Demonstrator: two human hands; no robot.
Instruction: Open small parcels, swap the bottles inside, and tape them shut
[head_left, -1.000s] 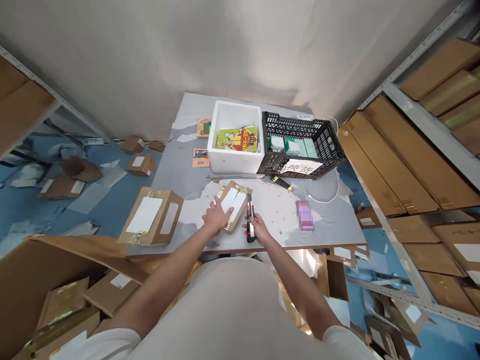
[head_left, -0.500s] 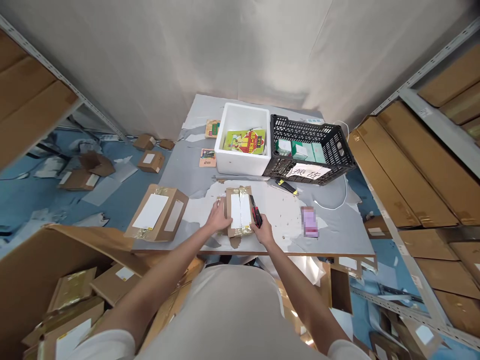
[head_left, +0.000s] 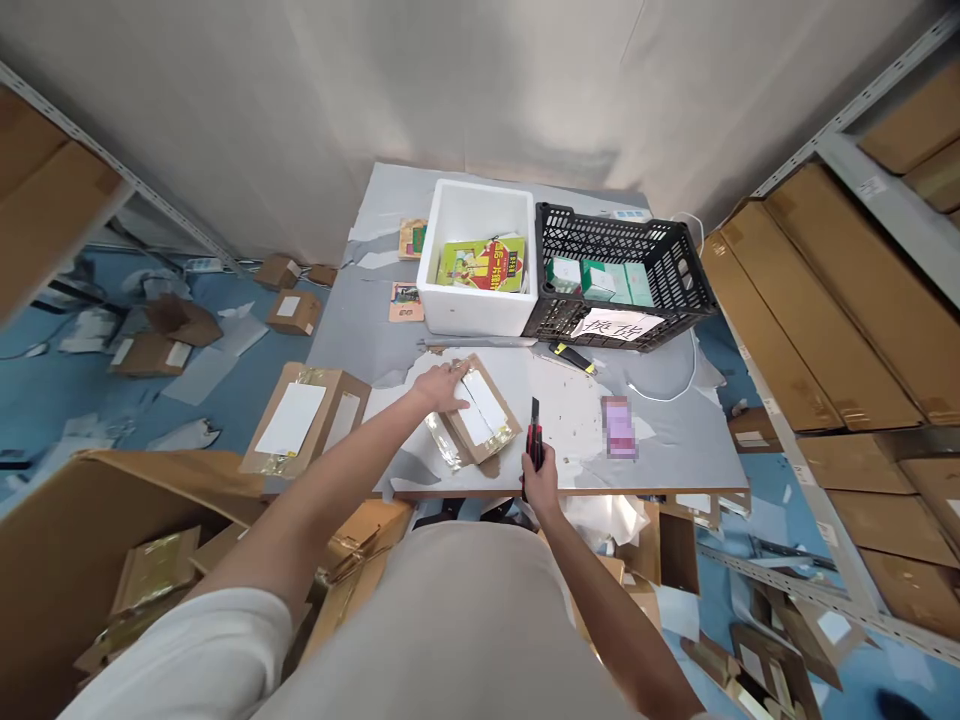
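Note:
A small cardboard box [head_left: 491,415], taped and bearing a white label slit down its middle, lies turned at an angle on the table. Over its far left corner, my left hand [head_left: 442,387] grips it, fingers on the top. My right hand [head_left: 541,478] is closed round a red and black utility knife [head_left: 535,440], its tip pointing away from me, to the right of the box and apart from it. A second knife with a yellow and black handle [head_left: 574,358] lies farther back on the table.
Behind stand a white foam box [head_left: 476,315] with colourful packets and a black crate [head_left: 551,322] with green-white boxes. A larger labelled carton [head_left: 335,385] is at the table's left, a purple item [head_left: 619,428] at the right. Shelves of cartons [head_left: 832,310] flank the right side.
The small box has been turned so that it lies slanted. My left hand has shifted to its far corner. My right hand with the utility knife has moved away from the box, nearer to me.

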